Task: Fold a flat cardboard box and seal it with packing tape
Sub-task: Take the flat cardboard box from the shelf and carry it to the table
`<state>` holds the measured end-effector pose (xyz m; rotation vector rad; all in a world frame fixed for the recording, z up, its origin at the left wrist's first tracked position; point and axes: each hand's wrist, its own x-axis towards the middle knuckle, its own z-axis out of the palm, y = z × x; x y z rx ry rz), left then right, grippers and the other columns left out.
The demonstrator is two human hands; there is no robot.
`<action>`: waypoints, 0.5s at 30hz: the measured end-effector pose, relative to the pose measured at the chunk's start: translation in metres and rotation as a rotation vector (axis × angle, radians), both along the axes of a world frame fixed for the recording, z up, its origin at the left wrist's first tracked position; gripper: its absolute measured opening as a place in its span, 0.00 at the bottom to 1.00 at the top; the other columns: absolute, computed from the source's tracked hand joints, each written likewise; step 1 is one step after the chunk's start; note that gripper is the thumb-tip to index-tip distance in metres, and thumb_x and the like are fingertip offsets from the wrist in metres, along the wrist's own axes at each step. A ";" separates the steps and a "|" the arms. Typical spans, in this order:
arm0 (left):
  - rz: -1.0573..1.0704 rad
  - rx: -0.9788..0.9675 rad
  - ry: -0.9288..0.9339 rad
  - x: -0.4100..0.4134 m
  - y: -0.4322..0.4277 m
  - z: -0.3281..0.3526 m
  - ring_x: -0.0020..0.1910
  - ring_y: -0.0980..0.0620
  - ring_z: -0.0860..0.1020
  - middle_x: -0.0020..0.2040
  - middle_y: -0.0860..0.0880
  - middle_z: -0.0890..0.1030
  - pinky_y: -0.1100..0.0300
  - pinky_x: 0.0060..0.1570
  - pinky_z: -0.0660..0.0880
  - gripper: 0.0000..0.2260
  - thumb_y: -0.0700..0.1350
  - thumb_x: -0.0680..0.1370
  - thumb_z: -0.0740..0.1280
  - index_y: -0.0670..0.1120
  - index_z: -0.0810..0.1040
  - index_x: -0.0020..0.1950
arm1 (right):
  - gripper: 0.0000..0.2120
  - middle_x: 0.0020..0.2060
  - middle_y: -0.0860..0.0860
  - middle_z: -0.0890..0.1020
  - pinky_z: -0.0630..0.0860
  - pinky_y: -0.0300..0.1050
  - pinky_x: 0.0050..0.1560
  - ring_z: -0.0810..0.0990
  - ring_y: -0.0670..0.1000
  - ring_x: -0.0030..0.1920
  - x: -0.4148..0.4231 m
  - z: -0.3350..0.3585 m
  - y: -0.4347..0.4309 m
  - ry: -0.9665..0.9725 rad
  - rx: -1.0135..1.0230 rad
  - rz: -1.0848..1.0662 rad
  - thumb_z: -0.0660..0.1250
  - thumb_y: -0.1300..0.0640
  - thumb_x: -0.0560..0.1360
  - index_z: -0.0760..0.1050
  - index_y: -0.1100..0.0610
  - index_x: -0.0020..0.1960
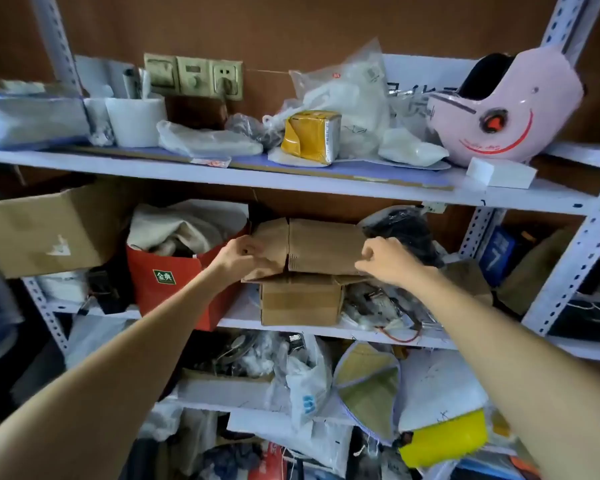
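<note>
You are at the very start: the flat box (321, 245) has not been folded yet, and by the look of it you are fetching it off the shelf (291, 325). It lies on top of a small taped carton (300, 303) on the middle shelf, just right of the red bag (168, 282) and just left of a dark plastic bundle (400, 230). Your left hand (241, 259) pinches the flat box at its left end, fingers closed on the loose flap there; your right hand (387, 259) pinches its lower right corner, fingers curled shut on the edge. So each grip is narrow and holding cardboard. No tape shows anywhere near the carton, so you will have to find it. The next move, as I judge it, is to draw the flat box straight toward you, clear of the carton, keeping both pinches firm so the flaps do not splay or catch the bundle beside it. The carton's own top flaps stand open beneath and may drag along; lift a little before pulling. Then you need a clear worktop to open it square.
</note>
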<state>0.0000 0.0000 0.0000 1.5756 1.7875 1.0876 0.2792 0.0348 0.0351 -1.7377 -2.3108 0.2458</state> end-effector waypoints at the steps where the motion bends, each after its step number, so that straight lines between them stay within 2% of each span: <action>1: 0.002 0.005 -0.041 -0.001 0.006 -0.005 0.49 0.48 0.78 0.49 0.47 0.81 0.56 0.50 0.74 0.28 0.56 0.52 0.73 0.47 0.78 0.49 | 0.20 0.61 0.60 0.76 0.72 0.51 0.59 0.75 0.59 0.60 0.001 -0.003 0.007 0.007 0.015 -0.033 0.66 0.50 0.76 0.73 0.61 0.62; 3: 0.038 -0.020 -0.071 -0.001 0.015 -0.014 0.48 0.48 0.79 0.48 0.47 0.81 0.56 0.50 0.75 0.31 0.57 0.51 0.73 0.47 0.78 0.52 | 0.29 0.70 0.61 0.67 0.65 0.53 0.68 0.65 0.59 0.71 0.004 -0.008 0.020 0.028 0.012 -0.094 0.65 0.48 0.77 0.64 0.63 0.72; 5: 0.070 -0.035 -0.123 -0.003 0.028 -0.027 0.50 0.46 0.80 0.49 0.45 0.82 0.52 0.53 0.77 0.32 0.57 0.51 0.73 0.46 0.79 0.52 | 0.35 0.74 0.60 0.61 0.59 0.53 0.72 0.58 0.59 0.75 0.008 -0.017 0.032 0.060 -0.050 -0.143 0.64 0.45 0.77 0.57 0.62 0.76; 7: 0.124 -0.013 -0.117 -0.003 0.034 -0.032 0.52 0.43 0.80 0.52 0.44 0.82 0.48 0.55 0.78 0.28 0.53 0.56 0.72 0.45 0.79 0.55 | 0.40 0.75 0.60 0.60 0.61 0.55 0.73 0.59 0.59 0.75 0.008 -0.028 0.044 0.117 -0.095 -0.187 0.65 0.42 0.75 0.53 0.62 0.77; 10: 0.220 0.044 0.033 -0.001 0.037 -0.032 0.52 0.47 0.78 0.52 0.47 0.80 0.56 0.50 0.74 0.16 0.41 0.69 0.72 0.42 0.80 0.56 | 0.45 0.75 0.61 0.59 0.63 0.52 0.71 0.61 0.60 0.74 0.005 -0.039 0.054 0.274 -0.169 -0.226 0.69 0.44 0.73 0.50 0.64 0.77; 11: 0.237 0.044 0.051 0.000 0.039 -0.033 0.53 0.46 0.77 0.53 0.46 0.80 0.56 0.51 0.74 0.16 0.39 0.70 0.72 0.42 0.79 0.58 | 0.45 0.74 0.62 0.61 0.64 0.52 0.69 0.63 0.60 0.73 0.002 -0.042 0.056 0.308 -0.185 -0.238 0.71 0.46 0.72 0.50 0.64 0.76; 15: 0.235 -0.090 -0.086 -0.007 0.050 -0.040 0.58 0.44 0.76 0.59 0.44 0.78 0.49 0.56 0.77 0.30 0.37 0.65 0.77 0.42 0.73 0.65 | 0.48 0.74 0.60 0.61 0.63 0.52 0.69 0.63 0.59 0.73 0.004 -0.047 0.065 0.439 -0.268 -0.329 0.76 0.55 0.69 0.49 0.63 0.77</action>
